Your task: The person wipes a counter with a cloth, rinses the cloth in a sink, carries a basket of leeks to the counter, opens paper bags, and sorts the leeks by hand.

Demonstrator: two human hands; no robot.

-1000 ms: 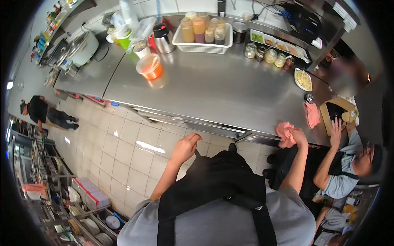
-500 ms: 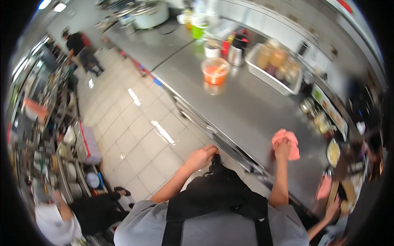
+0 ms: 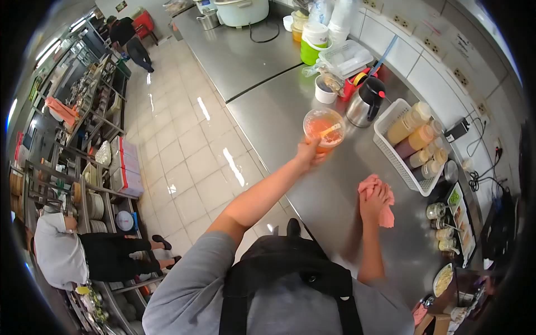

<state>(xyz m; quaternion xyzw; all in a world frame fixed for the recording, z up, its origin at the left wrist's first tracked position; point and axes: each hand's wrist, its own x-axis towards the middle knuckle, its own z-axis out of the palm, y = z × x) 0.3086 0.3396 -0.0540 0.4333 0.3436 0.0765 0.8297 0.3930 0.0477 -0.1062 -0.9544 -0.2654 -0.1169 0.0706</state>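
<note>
My left hand (image 3: 310,156) is closed round the near side of a clear plastic tub (image 3: 324,128) holding something orange, with a light-handled utensil (image 3: 330,130) in it. The tub is over the steel counter (image 3: 268,114). My right hand (image 3: 374,204) presses on a crumpled pink cloth (image 3: 386,215) on the counter, its fingers bent over the cloth. Behind the tub are a steel thermos jug (image 3: 365,102) and a white cup (image 3: 325,90). A white basket (image 3: 385,131) of sauce bottles (image 3: 410,124) lies beyond my right hand.
Small jars (image 3: 436,210) line the counter at the right, beside a tray of toppings (image 3: 463,223) and a white dish (image 3: 443,280). At the back are a green-and-white bucket (image 3: 312,44) and a large cooker (image 3: 241,12). One person (image 3: 61,251) is at the left shelves, another (image 3: 129,40) farther off.
My left hand has moved forward from near my apron and taken hold of the orange tub. My right hand has brought the cloth farther onto the counter. The view has turned left.
</note>
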